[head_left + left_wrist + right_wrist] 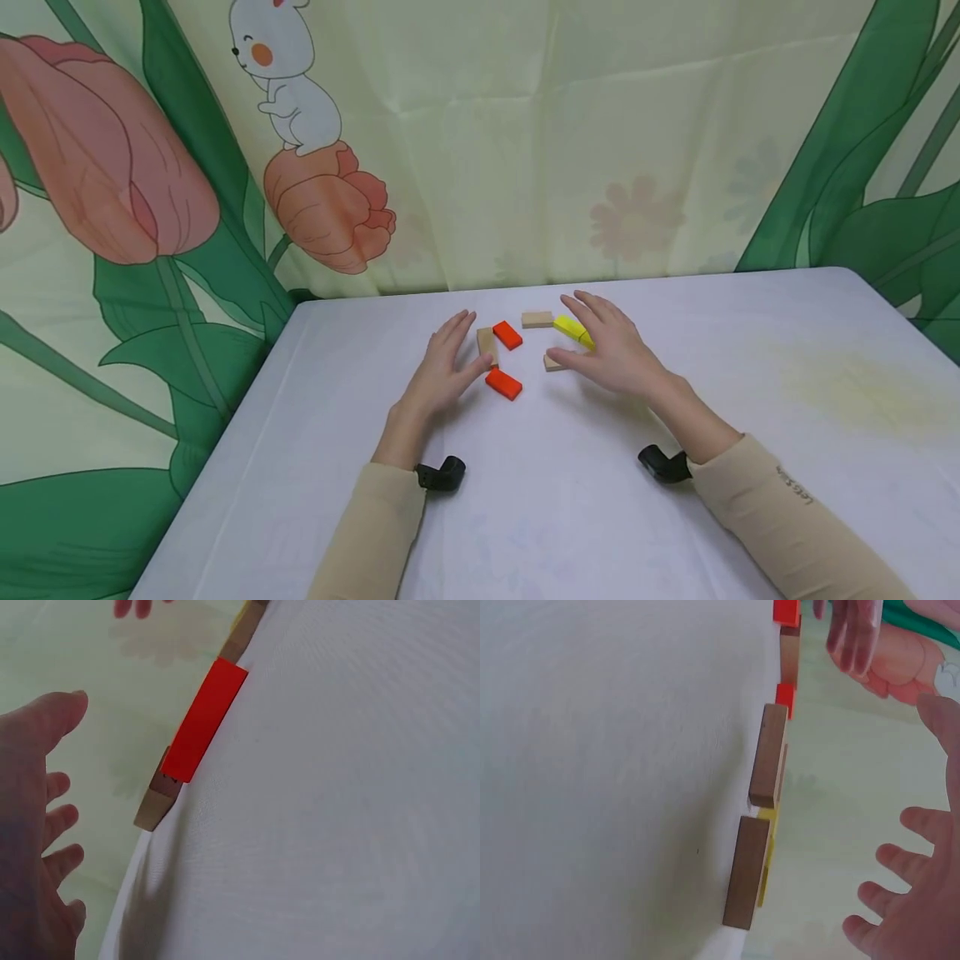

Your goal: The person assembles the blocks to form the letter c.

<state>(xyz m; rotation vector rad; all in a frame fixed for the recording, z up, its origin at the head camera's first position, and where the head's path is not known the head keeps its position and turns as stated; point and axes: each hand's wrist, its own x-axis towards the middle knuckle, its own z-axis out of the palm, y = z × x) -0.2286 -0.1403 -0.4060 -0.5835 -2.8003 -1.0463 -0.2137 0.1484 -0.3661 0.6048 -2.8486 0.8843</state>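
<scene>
Small flat blocks lie on the white cloth in a loose ring. My left hand [442,371] hovers at the ring's left side, fingers spread, beside a plain wooden block [487,342]. One red block [507,335] lies behind its thumb and another red block [503,384] in front; the left wrist view shows this nearer red block [204,720] apart from the fingers. On the right, my right hand [618,354] holds nothing, its fingers spread over the yellow piece [572,329] and partly hiding a wooden block [553,364]. Another wooden block [537,320] lies at the back.
A white cloth [555,517] covers the table, whose back edge runs close behind the blocks. Behind hangs a printed curtain [480,167] with tulips and a rabbit. Black wrist cameras [442,475] sit at both sleeve cuffs.
</scene>
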